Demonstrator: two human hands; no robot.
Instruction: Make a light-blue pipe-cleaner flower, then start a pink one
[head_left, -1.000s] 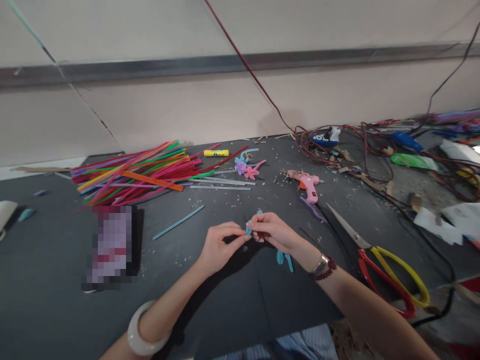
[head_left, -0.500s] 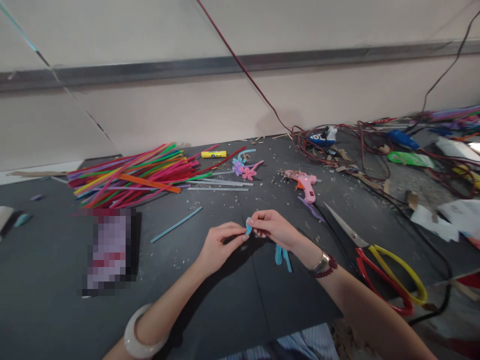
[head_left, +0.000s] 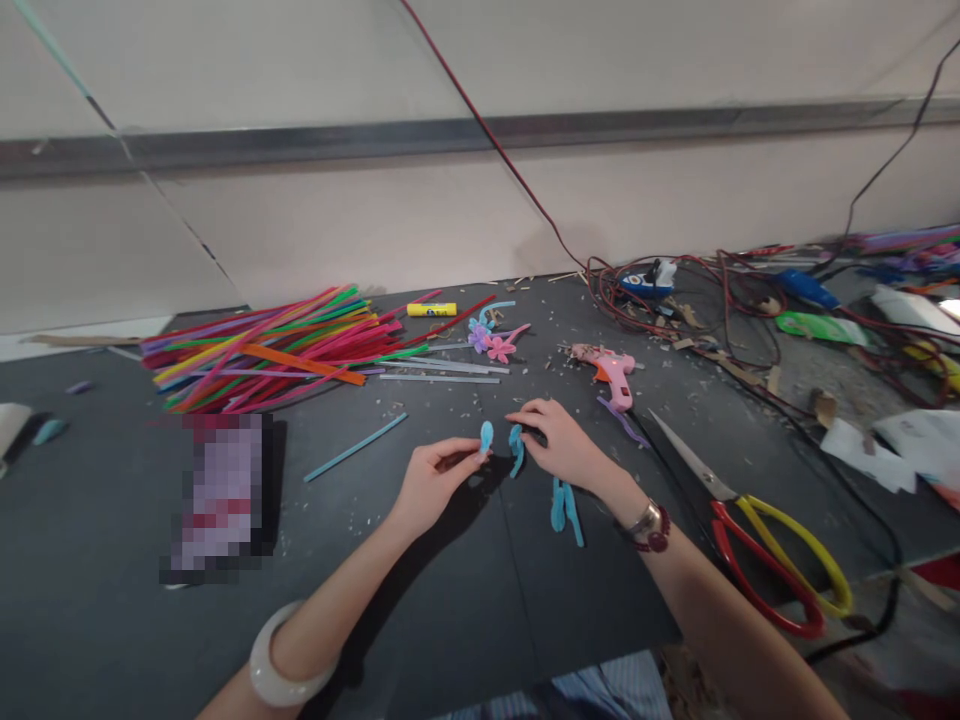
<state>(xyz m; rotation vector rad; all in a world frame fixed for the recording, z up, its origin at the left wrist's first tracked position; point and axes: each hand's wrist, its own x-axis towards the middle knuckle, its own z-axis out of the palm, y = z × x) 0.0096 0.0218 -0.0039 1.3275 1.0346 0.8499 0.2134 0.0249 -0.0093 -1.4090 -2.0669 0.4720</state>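
Note:
Between the fingertips of my left hand [head_left: 437, 484] is a small blue pipe-cleaner loop [head_left: 487, 437], held upright above the dark table. Just right of it, a second blue curled piece [head_left: 516, 450] is at the fingertips of my right hand [head_left: 559, 440]; whether the fingers grip it or only touch it is unclear. Below my right hand, a folded blue piece [head_left: 566, 512] lies on the table. One straight blue stem [head_left: 355, 447] lies to the left of my hands. Purple and pink flowers [head_left: 489, 342] lie beyond them.
A pile of coloured pipe cleaners [head_left: 277, 350] is at the back left, near a yellow glue stick [head_left: 431, 310]. A pink glue gun [head_left: 616, 375] and large scissors [head_left: 750, 520] lie on the right. Tangled cables [head_left: 720, 300] run behind. A blurred purple item [head_left: 225, 490] is at left.
My hands have moved apart. The blue loop stays in my left hand, now fully in view, and another blue curled piece shows at my right fingertips.

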